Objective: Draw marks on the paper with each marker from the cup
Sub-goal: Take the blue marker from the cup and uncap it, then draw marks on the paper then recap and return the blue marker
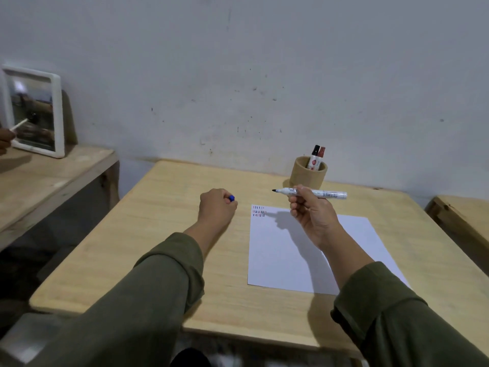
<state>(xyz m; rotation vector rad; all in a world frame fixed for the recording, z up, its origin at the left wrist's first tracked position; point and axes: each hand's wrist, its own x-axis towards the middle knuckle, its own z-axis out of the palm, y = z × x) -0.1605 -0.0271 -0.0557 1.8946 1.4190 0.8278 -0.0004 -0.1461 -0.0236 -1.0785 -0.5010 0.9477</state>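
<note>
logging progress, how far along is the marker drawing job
Done: the paper already has short rows of red, blue and dark marks in its top left corner. In hand: the right hand holds an uncapped marker above the paper, tip off the sheet, while the left hand grips its blue cap. Left: this marker's next marks, then recapping; two capped markers stand in the cup.

Dim, soft focus; hand shadow on paper [291, 260].
</note>
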